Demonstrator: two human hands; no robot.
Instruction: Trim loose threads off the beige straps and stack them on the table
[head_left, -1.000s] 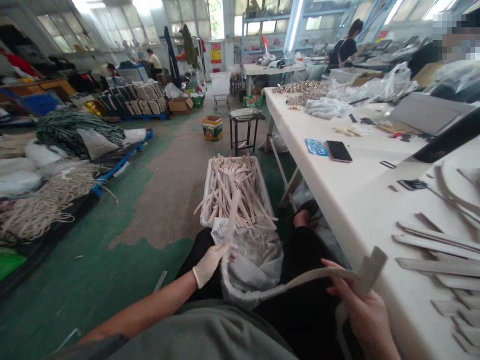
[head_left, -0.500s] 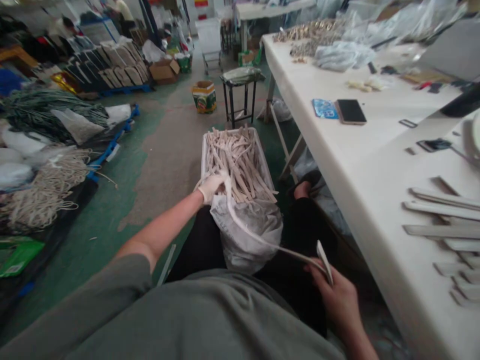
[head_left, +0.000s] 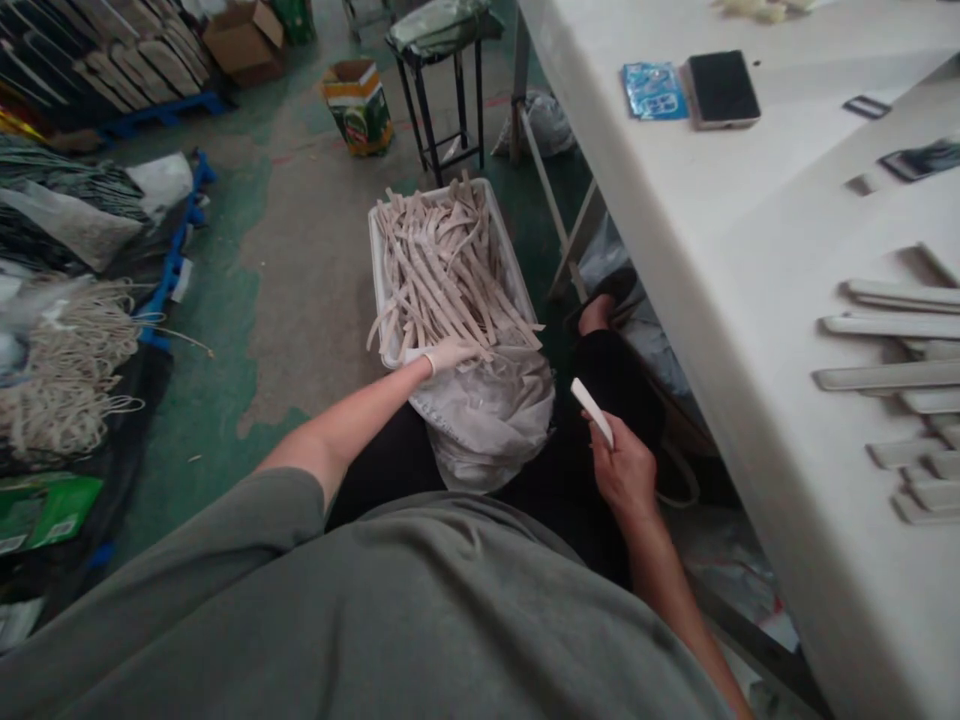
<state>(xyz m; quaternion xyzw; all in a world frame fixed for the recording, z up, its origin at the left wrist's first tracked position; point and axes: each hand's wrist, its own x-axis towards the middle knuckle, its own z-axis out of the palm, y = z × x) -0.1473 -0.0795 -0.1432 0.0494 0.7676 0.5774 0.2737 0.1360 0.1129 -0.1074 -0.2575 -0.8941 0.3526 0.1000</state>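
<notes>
My left hand (head_left: pixel 454 353), in a pale glove, is at the near end of a white tub (head_left: pixel 377 270) full of loose beige straps (head_left: pixel 439 260). Its fingers point right and appear closed on the end of one strap, though the fingertips blend with the strap ends. My bare right hand (head_left: pixel 624 462), over my right thigh, is closed around a beige strap (head_left: pixel 592 412) whose flat end sticks up past the thumb. A thin loop behind that wrist may be the same strap. Below my left hand, a crumpled greyish plastic bag (head_left: pixel 491 420) lies between my legs.
On my right stands a long white table (head_left: pixel 720 300) with a phone (head_left: pixel 724 88), a blue packet (head_left: pixel 654 92) and several cut strap pieces (head_left: pixel 892 375). Ahead are a black stool (head_left: pixel 442 90) and a printed carton (head_left: pixel 358 108). Cord bundles (head_left: pixel 67 360) lie on the left.
My view has tilted down. The strap that stretched between my hands no longer spans them. My left hand has shifted to the tub's near edge; my right hand still holds a strap, now raised.
</notes>
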